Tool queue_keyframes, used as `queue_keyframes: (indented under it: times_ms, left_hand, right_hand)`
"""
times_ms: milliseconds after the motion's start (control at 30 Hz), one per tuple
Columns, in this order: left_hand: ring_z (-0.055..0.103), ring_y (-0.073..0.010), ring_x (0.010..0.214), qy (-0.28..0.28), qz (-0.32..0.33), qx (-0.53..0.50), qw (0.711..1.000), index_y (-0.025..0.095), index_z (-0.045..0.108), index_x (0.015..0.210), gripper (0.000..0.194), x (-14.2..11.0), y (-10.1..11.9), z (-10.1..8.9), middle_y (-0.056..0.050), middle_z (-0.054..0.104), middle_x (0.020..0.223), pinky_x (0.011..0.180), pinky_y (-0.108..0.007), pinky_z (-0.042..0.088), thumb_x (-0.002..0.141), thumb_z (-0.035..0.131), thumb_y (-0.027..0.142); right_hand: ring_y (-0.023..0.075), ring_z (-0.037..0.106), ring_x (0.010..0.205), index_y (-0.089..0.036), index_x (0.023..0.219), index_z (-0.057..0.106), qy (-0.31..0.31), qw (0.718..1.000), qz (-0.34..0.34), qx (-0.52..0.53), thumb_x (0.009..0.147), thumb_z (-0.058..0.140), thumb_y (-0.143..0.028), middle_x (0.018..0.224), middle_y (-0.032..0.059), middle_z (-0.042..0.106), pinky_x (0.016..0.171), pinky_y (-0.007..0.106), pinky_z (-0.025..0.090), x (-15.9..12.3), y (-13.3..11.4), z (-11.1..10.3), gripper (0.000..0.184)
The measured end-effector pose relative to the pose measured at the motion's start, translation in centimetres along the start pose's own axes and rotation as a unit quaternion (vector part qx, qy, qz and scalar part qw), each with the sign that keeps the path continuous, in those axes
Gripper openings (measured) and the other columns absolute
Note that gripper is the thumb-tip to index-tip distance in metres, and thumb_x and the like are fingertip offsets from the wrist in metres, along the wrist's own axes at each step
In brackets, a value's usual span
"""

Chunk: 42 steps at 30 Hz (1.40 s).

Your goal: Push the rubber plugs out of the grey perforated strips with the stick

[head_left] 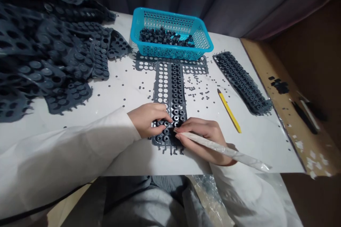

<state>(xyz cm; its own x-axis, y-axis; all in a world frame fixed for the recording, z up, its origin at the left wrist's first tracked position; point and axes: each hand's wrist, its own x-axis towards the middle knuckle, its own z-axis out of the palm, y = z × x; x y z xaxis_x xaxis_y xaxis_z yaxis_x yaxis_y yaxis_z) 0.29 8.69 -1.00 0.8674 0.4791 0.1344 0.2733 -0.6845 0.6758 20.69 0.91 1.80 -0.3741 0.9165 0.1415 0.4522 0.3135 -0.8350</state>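
A dark grey perforated rubber sheet (170, 103) lies lengthwise on the white table (119, 92), studded with rows of small black rings. My left hand (147, 120) rests on its near part, fingers curled over the rings. Right beside it, my right hand (202, 138) grips a long paper-wrapped stick (223, 150), whose tip meets the sheet near my left fingertips. White sleeves cover both forearms. The hands hide part of the sheet's near end.
A turquoise plastic basket (170, 33) of black rubber pieces stands at the back. Another studded sheet (242, 83) and a yellow pencil (229, 111) lie to the right. Punched sheets are heaped at left (50, 46). Small black bits dot the table. Cardboard (290, 113) borders the right edge.
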Motion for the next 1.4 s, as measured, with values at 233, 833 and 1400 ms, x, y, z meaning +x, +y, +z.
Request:
queue_keyframes:
  times_ms: [233,833,1400]
  left_hand:
    - [0.053,-0.0149,0.072,0.01,0.004,0.008,1.0,0.013,0.066,0.094,0.024,0.0,-0.1,0.1,-0.005,0.057,0.076,0.066,-0.024,0.042,0.076,0.051,0.017]
    - [0.053,-0.0135,0.072,0.031,0.036,-0.012,0.999,0.014,0.064,0.085,0.015,-0.2,-0.6,0.4,-0.004,0.057,0.077,0.067,-0.023,0.04,0.08,0.05,0.018]
    - [0.049,-0.0103,0.064,0.073,-0.03,-0.04,0.996,0.015,0.062,0.076,0.009,-0.3,0.1,0.8,0.001,0.049,0.067,0.06,-0.02,0.038,0.077,0.053,0.013]
  right_hand:
    - [0.0128,0.063,0.071,-0.017,0.088,0.068,-0.017,0.999,-0.03,-0.038,0.08,0.059,-0.018,0.08,0.0071,0.067,0.065,0.023,0.05,0.2,0.2,0.1,0.013]
    - [0.0104,0.058,0.065,-0.015,0.08,0.064,-0.115,0.987,-0.015,-0.112,0.083,0.053,-0.019,0.075,0.0047,0.062,0.06,0.02,0.043,1.9,-1.3,-0.4,0.012]
    - [0.0105,0.056,0.061,-0.013,0.076,0.065,-0.131,0.979,0.034,-0.15,0.08,0.055,-0.015,0.073,0.005,0.062,0.057,0.021,0.042,2.3,-2.6,-0.2,0.011]
